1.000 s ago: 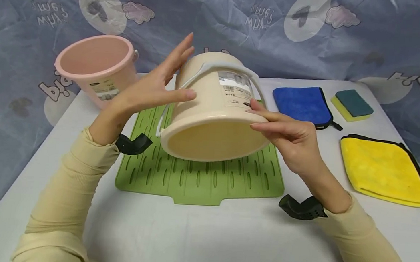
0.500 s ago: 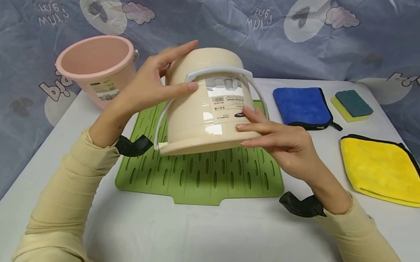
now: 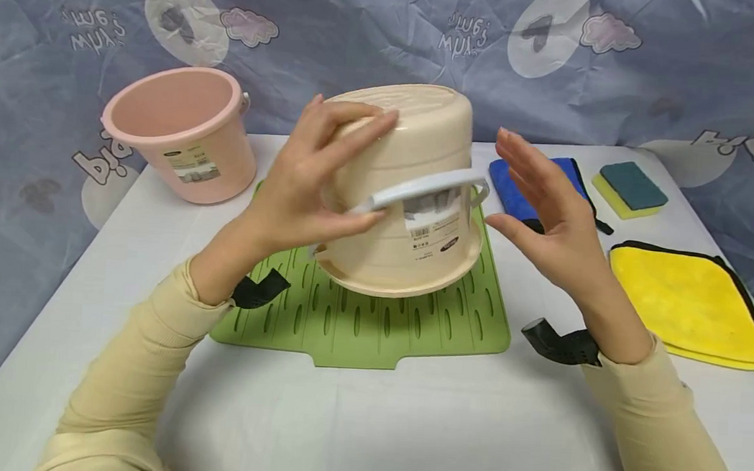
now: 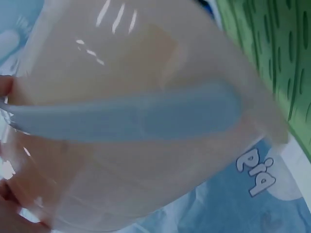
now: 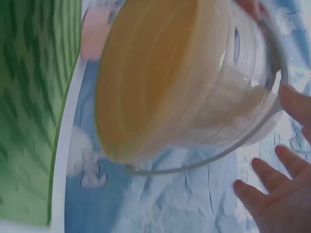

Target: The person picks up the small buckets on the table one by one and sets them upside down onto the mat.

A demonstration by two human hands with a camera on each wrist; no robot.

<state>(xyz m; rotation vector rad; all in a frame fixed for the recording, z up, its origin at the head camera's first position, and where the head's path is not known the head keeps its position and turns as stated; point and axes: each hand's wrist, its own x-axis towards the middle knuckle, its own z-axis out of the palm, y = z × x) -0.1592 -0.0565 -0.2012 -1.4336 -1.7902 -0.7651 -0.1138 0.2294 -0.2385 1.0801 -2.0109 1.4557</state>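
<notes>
A cream bucket (image 3: 431, 145) is held upside down and tilted over a green slotted mat (image 3: 357, 346). My left hand (image 3: 298, 187) grips it from the left, fingers over the side near the base and thumb by the pale handle (image 3: 432, 187). That handle (image 4: 146, 115) crosses the bucket's side in the left wrist view. To the bucket's right, my right hand (image 3: 556, 218) stands apart from the wall with fingers spread. In the right wrist view, the bucket's inside (image 5: 146, 73) shows, with the right hand (image 5: 284, 204) beside the handle.
A pink bucket (image 3: 226, 158) stands upright at the back left. On the right lie a blue cloth (image 3: 508, 192), partly behind my right hand, a green and yellow sponge (image 3: 633, 186) and a folded yellow cloth (image 3: 690, 305). A printed curtain (image 3: 377, 26) hangs behind the table.
The bucket has turned and tipped, so its base now shows and its label has shifted right. My right hand has let go of the rim and moved away; my left has moved right.
</notes>
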